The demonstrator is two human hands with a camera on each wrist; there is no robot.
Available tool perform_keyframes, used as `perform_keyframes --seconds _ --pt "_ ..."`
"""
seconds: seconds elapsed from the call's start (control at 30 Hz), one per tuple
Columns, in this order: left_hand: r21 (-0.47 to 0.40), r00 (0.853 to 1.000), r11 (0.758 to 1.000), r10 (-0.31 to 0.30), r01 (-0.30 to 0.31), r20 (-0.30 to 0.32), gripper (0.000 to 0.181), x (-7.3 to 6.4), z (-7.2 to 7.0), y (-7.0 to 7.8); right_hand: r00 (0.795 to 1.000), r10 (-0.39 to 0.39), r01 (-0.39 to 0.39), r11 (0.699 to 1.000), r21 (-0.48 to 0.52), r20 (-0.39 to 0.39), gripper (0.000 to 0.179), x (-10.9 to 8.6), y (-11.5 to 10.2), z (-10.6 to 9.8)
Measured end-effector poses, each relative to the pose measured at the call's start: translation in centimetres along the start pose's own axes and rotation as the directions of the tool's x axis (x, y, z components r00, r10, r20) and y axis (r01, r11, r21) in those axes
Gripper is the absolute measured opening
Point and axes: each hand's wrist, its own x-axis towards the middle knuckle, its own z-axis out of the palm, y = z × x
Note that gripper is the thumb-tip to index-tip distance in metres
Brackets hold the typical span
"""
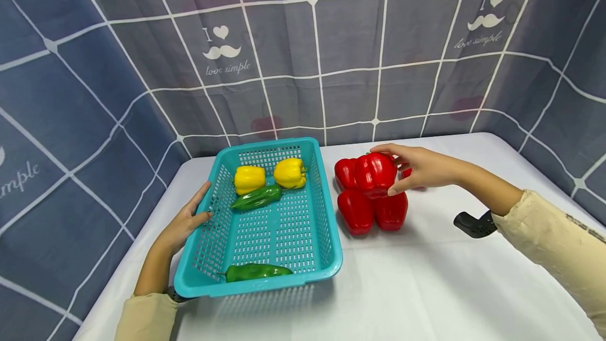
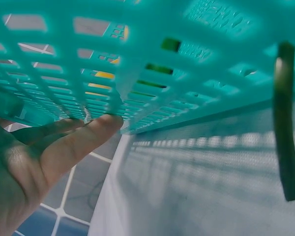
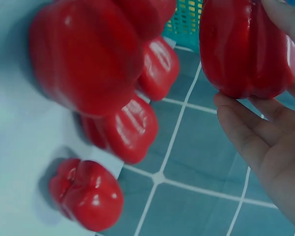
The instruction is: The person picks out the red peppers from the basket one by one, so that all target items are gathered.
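My right hand [image 1: 418, 167] holds a glossy red bell pepper [image 1: 374, 172], with fingertips and thumb around its sides. In the right wrist view the held bell pepper [image 3: 248, 49] is apart from the other red peppers [image 3: 86, 59]. Several red bell peppers [image 1: 356, 212] sit below and behind it on the white table. My left hand [image 1: 182, 228] grips the left rim of a turquoise basket [image 1: 331, 236], thumb over the rim. Other fingers [image 2: 88, 142] lie against the outer wall in the left wrist view. The basket contains two yellow bell peppers [image 1: 249, 179] and two green peppers [image 1: 258, 272].
A white cloth [image 1: 402, 288] covers the table. Dark grey-blue checked curtains [image 1: 350, 57] enclose its back and sides. One small red pepper [image 1: 411, 174] lies partly behind my right hand. A black wrist-camera piece [image 1: 475, 224] juts from the right wrist.
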Motion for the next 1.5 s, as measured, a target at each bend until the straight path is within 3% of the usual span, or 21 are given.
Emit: perform_keyframes --seconds 0.4,0.97,1.5 --pt "0.029 1.000 1.000 0.001 -0.001 -0.003 0.075 0.2 -0.1 -0.4 0.998 -0.031 0.035 0.997 0.071 -0.050 0.078 -2.1 3.0 -0.4" --pt "0.036 1.000 0.999 -0.004 0.004 -0.006 0.076 0.3 0.1 -0.4 0.988 0.053 -0.046 0.998 0.051 -0.143 0.078 -5.4 7.5 0.0" --pt "0.028 1.000 1.000 -0.014 0.014 -0.004 0.075 0.1 0.1 -0.2 0.988 0.093 -0.079 0.990 0.113 -0.124 0.080 -6.5 11.7 1.9"
